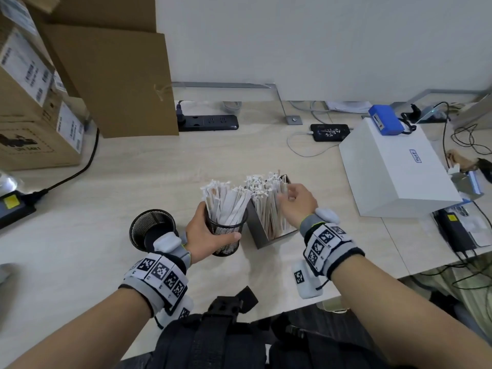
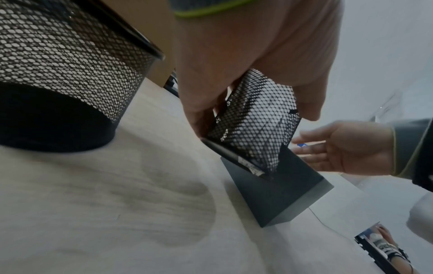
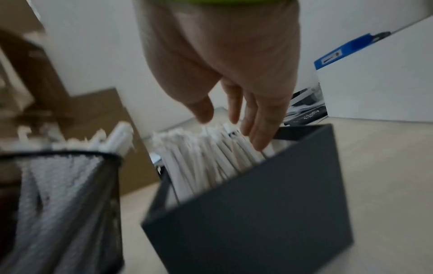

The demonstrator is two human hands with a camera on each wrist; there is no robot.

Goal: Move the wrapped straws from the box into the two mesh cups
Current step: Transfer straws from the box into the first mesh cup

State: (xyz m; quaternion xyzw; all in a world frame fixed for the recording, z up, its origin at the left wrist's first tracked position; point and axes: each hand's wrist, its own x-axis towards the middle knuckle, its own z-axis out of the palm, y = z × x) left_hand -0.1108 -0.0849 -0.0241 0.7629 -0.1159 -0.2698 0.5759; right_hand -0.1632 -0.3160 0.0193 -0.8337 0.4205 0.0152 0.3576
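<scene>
One cup partly filled, the box still well stocked.
We are gripping the filled mesh cup [image 1: 226, 230] with our left hand [image 1: 205, 235] while our right hand [image 1: 295, 201], fingers loose, is reaching into the box [image 1: 266, 230] of wrapped straws [image 1: 266, 201]; the second mesh cup [image 1: 151, 227] looks empty, perhaps.

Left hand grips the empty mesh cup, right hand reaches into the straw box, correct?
Not quite: in the head view the mesh cup that the left hand grips is full of wrapped straws. The right hand does reach into the box.

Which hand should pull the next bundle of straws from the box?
Right hand: its open fingers are already among the wrapped straws in the box; the left hand holds the mesh cup.
</scene>
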